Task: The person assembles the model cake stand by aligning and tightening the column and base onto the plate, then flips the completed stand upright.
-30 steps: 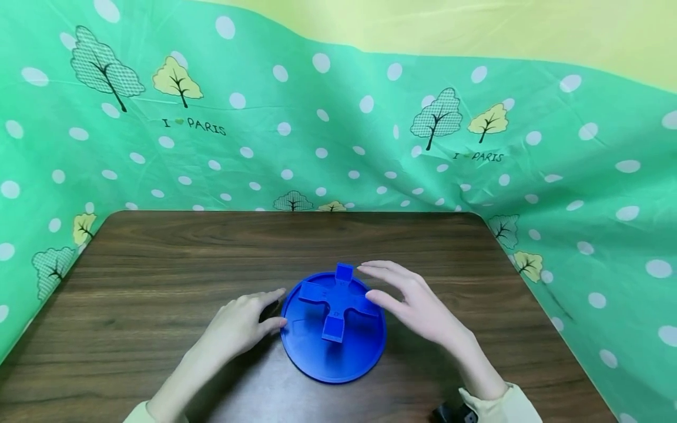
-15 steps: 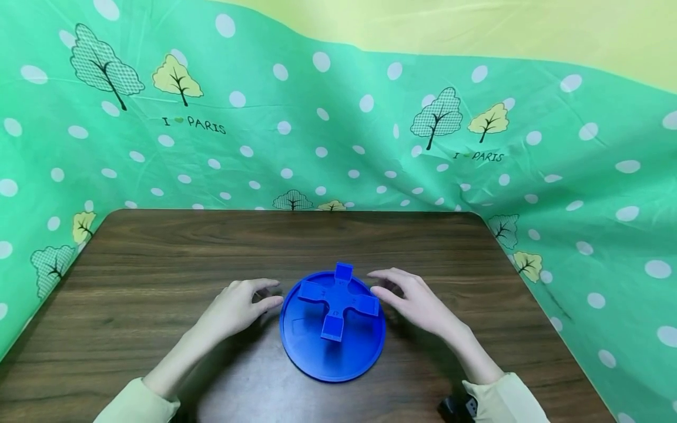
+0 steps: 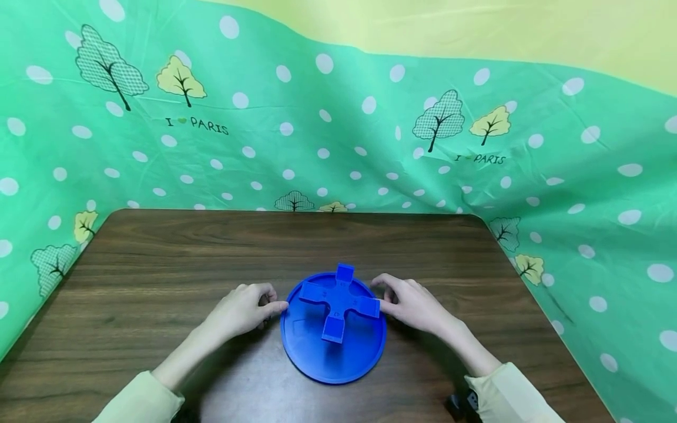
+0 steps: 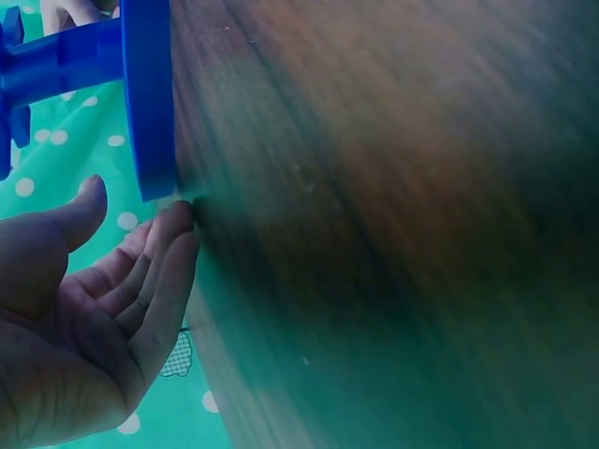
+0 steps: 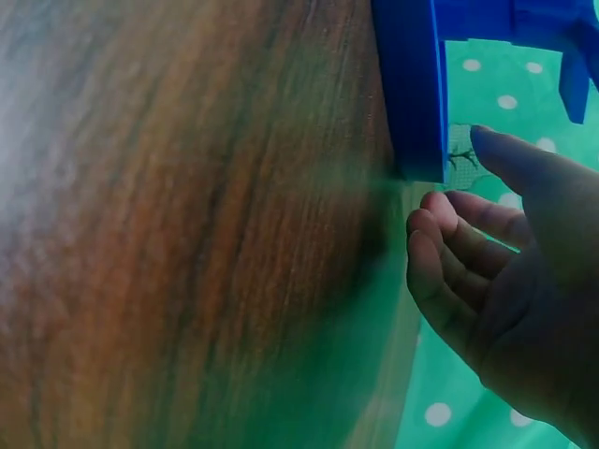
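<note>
A blue plastic stand lies in the middle of the table in the head view: a round, rimmed base with a cross-shaped top raised above it. To its left, my left hand has the thumb tip at the rim. The left wrist view shows that hand's fingers loosely bent beneath the edge of the base, not gripping it. On the other side, my right hand is held close to the rim. Its fingers are bent and its thumb apart from the base in the right wrist view.
The wooden table has a dark grain and rounded far corners. Green cloth with dots and trees hangs behind it and along both sides. Under the right sleeve a small black device shows.
My left hand drew back from the rim, then came in again with its thumb at the edge. My right hand came down slightly beside the rim, fingers more bent. The stand stays put.
</note>
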Demonstrator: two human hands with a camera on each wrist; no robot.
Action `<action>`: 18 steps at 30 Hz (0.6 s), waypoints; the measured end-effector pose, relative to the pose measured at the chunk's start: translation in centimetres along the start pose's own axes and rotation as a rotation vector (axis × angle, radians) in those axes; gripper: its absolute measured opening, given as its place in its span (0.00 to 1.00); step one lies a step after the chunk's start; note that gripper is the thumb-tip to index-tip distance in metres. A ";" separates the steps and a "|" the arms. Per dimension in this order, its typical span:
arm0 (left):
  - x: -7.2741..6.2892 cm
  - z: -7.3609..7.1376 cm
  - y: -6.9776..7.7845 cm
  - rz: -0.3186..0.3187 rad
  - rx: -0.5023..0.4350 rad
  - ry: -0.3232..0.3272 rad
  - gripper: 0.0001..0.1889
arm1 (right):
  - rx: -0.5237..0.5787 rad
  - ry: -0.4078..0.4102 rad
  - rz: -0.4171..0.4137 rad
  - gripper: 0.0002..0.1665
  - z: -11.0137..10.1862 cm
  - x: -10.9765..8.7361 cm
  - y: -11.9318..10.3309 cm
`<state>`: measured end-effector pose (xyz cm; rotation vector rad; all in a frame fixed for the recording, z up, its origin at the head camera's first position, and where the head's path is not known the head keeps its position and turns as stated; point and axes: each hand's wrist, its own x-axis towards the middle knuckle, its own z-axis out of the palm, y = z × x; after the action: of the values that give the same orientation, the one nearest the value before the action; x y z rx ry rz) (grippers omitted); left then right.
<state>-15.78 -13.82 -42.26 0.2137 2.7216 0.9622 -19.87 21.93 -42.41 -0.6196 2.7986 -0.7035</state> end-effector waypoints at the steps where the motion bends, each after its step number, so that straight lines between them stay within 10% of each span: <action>1: 0.0 0.1 0.0 -0.009 0.000 -0.009 0.16 | -0.006 -0.008 -0.001 0.19 0.1 0.0 0.1; 18: 0.7 1.5 0.6 -0.038 0.076 -0.040 0.19 | 0.144 -0.146 0.021 0.21 0.4 0.4 0.0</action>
<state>-16.04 -12.27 -43.10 0.1927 2.7185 0.8359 -20.10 21.57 -42.78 -0.5894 2.5909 -0.8122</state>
